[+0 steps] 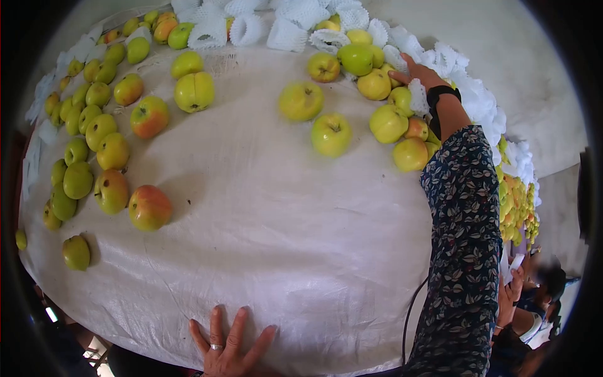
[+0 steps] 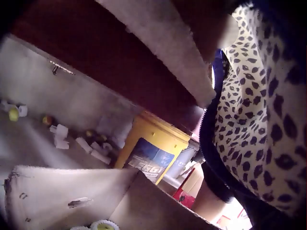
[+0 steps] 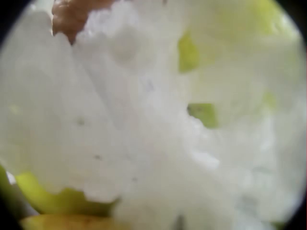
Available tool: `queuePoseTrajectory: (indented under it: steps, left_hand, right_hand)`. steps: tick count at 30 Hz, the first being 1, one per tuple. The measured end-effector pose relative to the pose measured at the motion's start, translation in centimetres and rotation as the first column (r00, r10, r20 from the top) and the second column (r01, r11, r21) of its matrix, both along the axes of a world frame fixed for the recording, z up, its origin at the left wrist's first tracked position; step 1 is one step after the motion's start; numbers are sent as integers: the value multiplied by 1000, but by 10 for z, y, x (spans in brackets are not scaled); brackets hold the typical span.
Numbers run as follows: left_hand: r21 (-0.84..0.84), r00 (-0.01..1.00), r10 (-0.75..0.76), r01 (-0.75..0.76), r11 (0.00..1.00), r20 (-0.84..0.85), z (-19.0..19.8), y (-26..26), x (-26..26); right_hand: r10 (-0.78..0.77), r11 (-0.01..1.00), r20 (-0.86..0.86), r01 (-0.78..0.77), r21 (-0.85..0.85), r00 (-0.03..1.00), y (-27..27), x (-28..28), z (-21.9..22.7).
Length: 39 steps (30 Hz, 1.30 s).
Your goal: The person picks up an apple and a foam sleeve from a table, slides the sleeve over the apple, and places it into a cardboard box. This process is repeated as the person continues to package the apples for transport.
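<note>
– As the head view has it, how do the hands lie against the pale sheet point(image 1: 301, 251)?

– The left hand point(image 1: 232, 359) rests on the sheet's near edge, fingers spread, released from everything. The right hand point(image 1: 427, 76) reaches to the sheet's far right part, among yellow-green apples point(image 1: 389, 124) and white foam sleeves point(image 1: 289, 32); whether it grasps one, I cannot tell

– And the other fruit?

– Another group of apples point(image 1: 113, 151), some blushed red, lies along the sheet's left side. Foam sleeves line its far edge; beyond its right edge are heaped fruit point(image 1: 518, 207) and another person's hand point(image 1: 505, 303)

– What does the left wrist view add?

– A yellow bucket point(image 2: 153, 143) with a blue label, an open carton point(image 2: 62, 191) holding foam-wrapped fruit point(image 2: 104, 226), and a leaf-print garment point(image 2: 259, 120)

– And the right wrist?

– Mostly blurred white foam point(image 3: 134, 120), green-yellow fruit point(image 3: 62, 199) showing past it, and a bit of finger point(image 3: 79, 19); the grip itself is hidden
</note>
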<state>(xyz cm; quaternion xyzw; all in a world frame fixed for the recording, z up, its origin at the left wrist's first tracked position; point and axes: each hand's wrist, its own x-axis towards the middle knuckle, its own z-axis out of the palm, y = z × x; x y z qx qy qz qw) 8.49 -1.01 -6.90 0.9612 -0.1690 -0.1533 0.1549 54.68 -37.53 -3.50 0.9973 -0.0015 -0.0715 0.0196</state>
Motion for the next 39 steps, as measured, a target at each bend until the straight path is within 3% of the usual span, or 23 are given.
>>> queuePoseTrajectory:
  steps: [1, 4, 5, 9, 12, 14, 15, 16, 18, 21, 25, 32, 35, 39]
  left_hand:
    - [-1, 1000, -7, 7, 1000, 1, 0, 0, 0]
    - [-7, 1000, -8, 8, 1000, 17, 3, 1, 0]
    - [-10, 1000, -5, 5, 1000, 17, 4, 1, 0]
    - [-22, 1000, 10, -10, 1000, -25, 9, -3, 0]
    - [-16, 1000, 10, -11, 1000, -26, 11, -5, -1]
    - [-30, 1000, 20, -21, 999, -5, 12, -5, 1]
    - [-50, 999, 31, -31, 998, 4, 13, -5, 1]
    - [-72, 999, 44, -43, 996, 12, 13, -6, 0]
    - [-87, 998, 44, -40, 995, 46, 14, -5, -2]
    - [-109, 995, 46, -37, 993, 88, 13, -6, -3]
    - [-136, 981, 67, -42, 990, 183, 10, -5, -3]
    - [-178, 948, 79, -24, 984, 307, 4, -6, -10]
    - [-163, 943, 75, -22, 986, 325, 1, -5, -10]
    - [-120, 955, 45, -10, 993, 294, 4, -6, -10]
  right_hand:
    - [42, 998, 96, -38, -43, 994, -2, 1, -5]
    - [-33, 998, 199, 21, 64, 979, -12, -9, -6]
    - [35, 999, 340, -32, -14, 940, -12, -11, -12]
    - [86, 990, 427, -29, -139, 900, 0, -21, -11]
    - [59, 997, 491, -71, 6, 869, 17, -46, -4]
    - [150, 971, 565, -227, 68, 811, 22, -49, -18]
    - [119, 944, 565, -269, 189, 816, 35, -62, -17]
    - [138, 938, 630, -306, 166, 764, 43, -72, -22]
    - [106, 938, 606, -282, 202, 788, 57, -84, -20]
    - [176, 900, 589, -371, 228, 789, 71, -104, -14]
    - [206, 910, 528, -360, 206, 823, 99, -142, -3]
    - [206, 884, 592, -408, 230, 779, 134, -203, -3]
    - [143, 878, 551, -363, 313, 822, 151, -233, 5]
    - [163, 783, 637, -492, 381, 753, 184, -268, -3]
